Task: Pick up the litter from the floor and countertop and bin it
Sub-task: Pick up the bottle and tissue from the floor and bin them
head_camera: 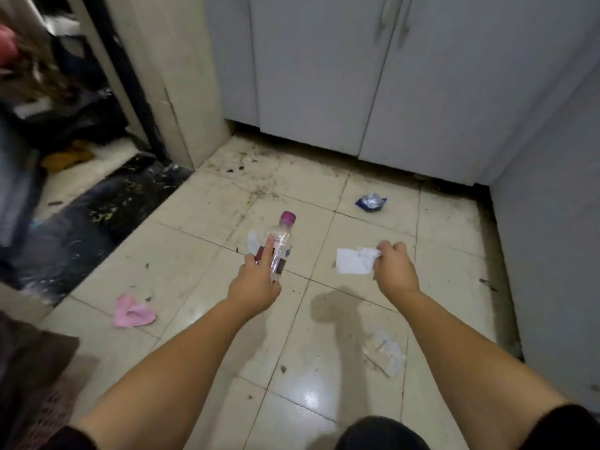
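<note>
Clear plastic bottle (280, 245) was clamped in left hand (256, 284), white paper (354, 261) pinched in right hand (394, 266); both grips best kept firm until binned.

Both bare forearms reach forward and down, well apart. The left hand (256, 284) is closed around a clear bottle (281, 245), index finger extended along it; the right hand (394, 266), knuckles up, pinches white paper (354, 263).

Dirty cream tiled floor (201, 254), crumbs near the cabinet base. Lying on it: pink crumpled scrap (133, 311) at left, blue-silver wrapper (371, 202) further back, clear crumpled plastic (384, 352) at right.
</note>
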### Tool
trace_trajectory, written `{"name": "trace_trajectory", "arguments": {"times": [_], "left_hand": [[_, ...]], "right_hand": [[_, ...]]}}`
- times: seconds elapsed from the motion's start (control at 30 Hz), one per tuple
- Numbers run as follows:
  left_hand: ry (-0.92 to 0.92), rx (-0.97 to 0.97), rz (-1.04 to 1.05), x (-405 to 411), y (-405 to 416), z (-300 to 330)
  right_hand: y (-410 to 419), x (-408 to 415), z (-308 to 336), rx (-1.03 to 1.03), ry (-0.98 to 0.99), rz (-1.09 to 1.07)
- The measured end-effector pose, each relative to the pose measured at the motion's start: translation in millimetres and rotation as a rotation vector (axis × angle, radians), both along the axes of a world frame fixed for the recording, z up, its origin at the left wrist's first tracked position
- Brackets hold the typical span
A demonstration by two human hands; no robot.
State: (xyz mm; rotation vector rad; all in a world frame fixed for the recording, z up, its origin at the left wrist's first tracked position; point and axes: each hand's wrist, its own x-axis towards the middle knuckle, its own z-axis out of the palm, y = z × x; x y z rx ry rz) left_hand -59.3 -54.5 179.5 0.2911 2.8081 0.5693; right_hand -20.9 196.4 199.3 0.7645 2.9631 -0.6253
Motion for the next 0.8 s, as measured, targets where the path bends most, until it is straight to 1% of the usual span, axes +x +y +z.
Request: {"name": "trace_trajectory", "arguments": {"times": [0.1, 0.2, 0.3, 0.4, 0.53, 0.63, 0.7, 0.8], "left_hand": [[0.055, -0.027, 0.115, 3.1, -53.9, 42.3], [0.097, -0.066, 0.267, 20.9, -126.2, 76.2], [0.119, -0.115, 0.436, 58.4, -212.1, 98.4], [0.122, -0.204, 0.624, 113.1, -300.0, 107.6], [0.036, -0.249, 0.898, 199.9, -401.5, 109.7], [-0.031, -0.282, 1.059, 259.6, -462.8, 103.4], [-0.076, -0.303, 1.135, 292.5, -492.9, 92.9], [-0.194, -0.350, 1.171, 329.3, -523.6, 67.9]], "right_hand": [[-56.5, -30.4, 36.0, -0.039, 0.096, 0.170], [-128.4, -52.1, 59.3, -0.083, 0.157, 0.358], [-218.8, -65.3, 75.2, -0.118, 0.174, 0.563], [-318.2, -62.6, 87.4, -0.131, 0.205, 0.779], [-442.1, -35.9, 94.2, -0.174, 0.252, 1.042], [-520.4, -13.5, 87.7, -0.173, 0.230, 1.153], [-561.4, -2.2, 75.3, -0.157, 0.203, 1.228], [-605.5, 10.4, 46.5, -0.088, 0.136, 1.340]]}}
